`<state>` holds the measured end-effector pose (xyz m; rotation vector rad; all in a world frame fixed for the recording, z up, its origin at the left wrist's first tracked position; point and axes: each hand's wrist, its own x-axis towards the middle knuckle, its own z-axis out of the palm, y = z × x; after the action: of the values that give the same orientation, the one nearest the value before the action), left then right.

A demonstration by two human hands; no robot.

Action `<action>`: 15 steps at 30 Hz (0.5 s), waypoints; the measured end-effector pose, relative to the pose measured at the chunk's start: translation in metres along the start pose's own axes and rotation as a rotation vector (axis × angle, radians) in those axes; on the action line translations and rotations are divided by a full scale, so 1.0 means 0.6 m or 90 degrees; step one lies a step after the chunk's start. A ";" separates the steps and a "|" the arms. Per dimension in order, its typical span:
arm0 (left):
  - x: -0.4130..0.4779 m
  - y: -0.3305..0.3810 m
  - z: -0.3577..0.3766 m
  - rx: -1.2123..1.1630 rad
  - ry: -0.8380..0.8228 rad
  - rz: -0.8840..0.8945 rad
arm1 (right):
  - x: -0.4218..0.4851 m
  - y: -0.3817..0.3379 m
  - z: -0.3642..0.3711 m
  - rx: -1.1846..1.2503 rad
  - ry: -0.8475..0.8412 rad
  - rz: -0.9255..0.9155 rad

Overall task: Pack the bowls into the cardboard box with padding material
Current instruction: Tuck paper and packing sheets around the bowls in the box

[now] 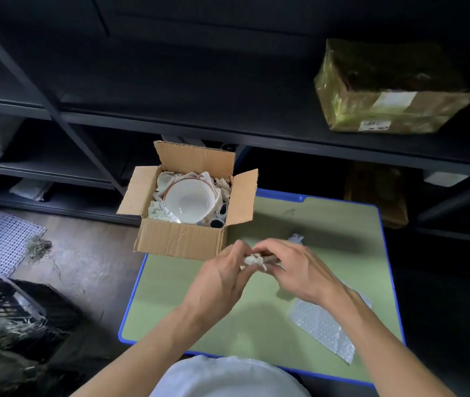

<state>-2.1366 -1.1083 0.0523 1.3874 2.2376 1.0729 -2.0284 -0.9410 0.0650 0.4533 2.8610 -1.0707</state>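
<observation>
Beyond and to the left of the left hand (222, 277), the cardboard box (182, 239) sits on the far left corner of the worktop (328, 224), partly overhanging its edge, all four flaps standing open. Inside, a white bowl (189, 200) rests mouth up, tipped slightly toward the camera, with crumpled paper (165, 179) packed around it. It is round, so it has no long axis to speak of; its opening faces up and out of the box.

The left hand and the right hand (296, 270) meet just in front of the box, fingers of both closed on a small paper wad (253, 259) pinched between them. Under and to the right of the right hand lies a sheet of bubble wrap (325, 325), flat on the worktop.

The risk, as I judge it: pressing the wad down hard could shove the overhanging box off the edge, or knock the bowl against something dark and patterned at the box's near right corner, which I cannot identify.
</observation>
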 end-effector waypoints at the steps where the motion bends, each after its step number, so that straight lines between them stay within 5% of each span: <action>1: 0.000 0.003 -0.015 -0.004 0.011 0.011 | 0.002 -0.011 -0.008 0.000 0.013 -0.014; 15: 0.044 -0.059 -0.094 0.106 0.174 -0.060 | 0.126 -0.102 -0.038 -0.097 0.084 -0.114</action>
<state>-2.2052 -1.1194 0.0682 1.2445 2.6122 1.1255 -2.1173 -0.9510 0.1099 0.2715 3.1211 -0.8653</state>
